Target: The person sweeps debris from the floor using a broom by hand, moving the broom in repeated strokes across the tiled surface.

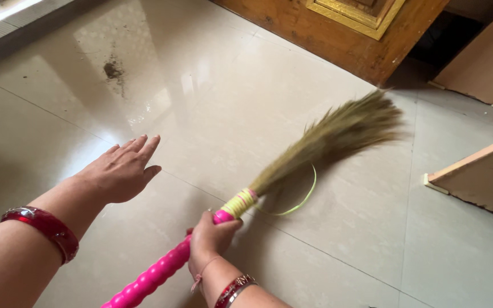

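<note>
Over glossy floor tiles (246, 114), right hand (209, 236) grasps a broom (292, 165).

A glossy cream tiled floor (338, 239) fills most of the view, crossed by thin grout lines. A carved wooden door (338, 28) with a gold-coloured moulded panel stands at the top edge. Well to the left of the door, a small dark patch of dirt (113, 71) lies on the tiles, inside a bright reflection. To the right of the door, pale wooden furniture boards (480, 177) stand on the floor.
</note>
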